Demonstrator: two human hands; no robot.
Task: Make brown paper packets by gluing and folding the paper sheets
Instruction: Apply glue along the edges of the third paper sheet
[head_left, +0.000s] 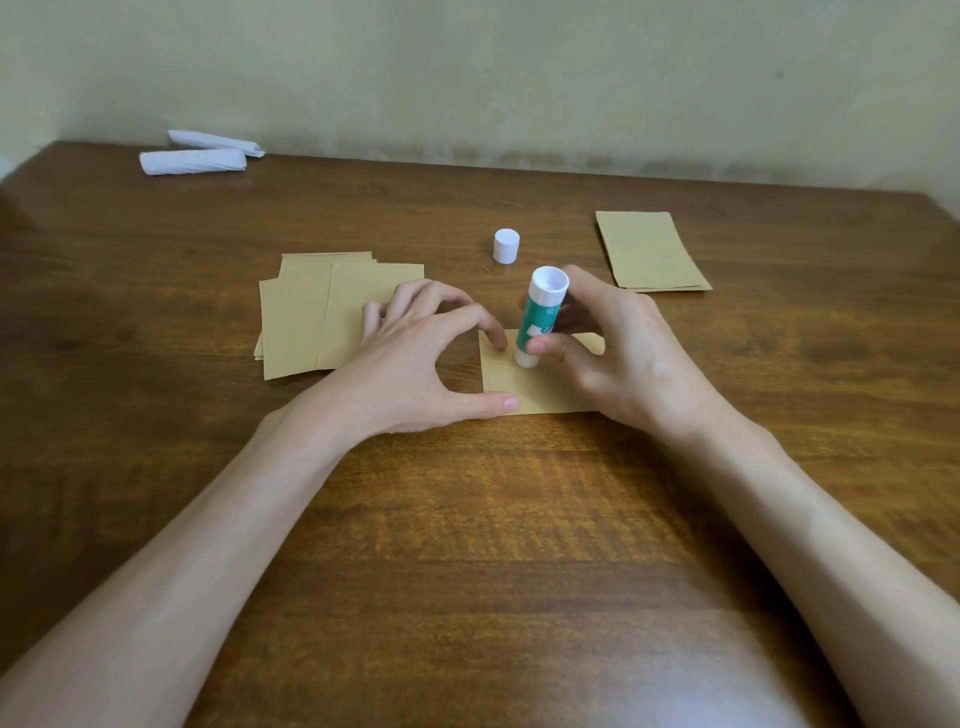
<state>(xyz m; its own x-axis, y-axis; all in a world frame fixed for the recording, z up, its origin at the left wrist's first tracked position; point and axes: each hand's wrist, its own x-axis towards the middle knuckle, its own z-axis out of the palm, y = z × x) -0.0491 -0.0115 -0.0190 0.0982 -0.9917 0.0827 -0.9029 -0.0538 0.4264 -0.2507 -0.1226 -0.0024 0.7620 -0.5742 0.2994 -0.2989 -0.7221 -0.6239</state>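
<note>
Brown paper sheet (540, 392) lies beneath the right hand (628, 353), which pinches a green-and-white glue stick (543, 312); the spread left hand (410, 364) pins its nine-o'clock edge.

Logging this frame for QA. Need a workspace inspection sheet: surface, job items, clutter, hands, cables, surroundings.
Surface: wooden table, glossy grain.
Job's things: glue stick, uncapped, lower end on the brown sheet; white cap standing behind it; loose sheet stack to the left; neat brown pile far right.
Clutter: two white folded paper bundles, far left corner.
Grippers: left hand presses the brown sheet with thumb and fingertip; right hand grips the glue stick.
Cables: nothing seen.
Surroundings: pale wall behind the table.
</note>
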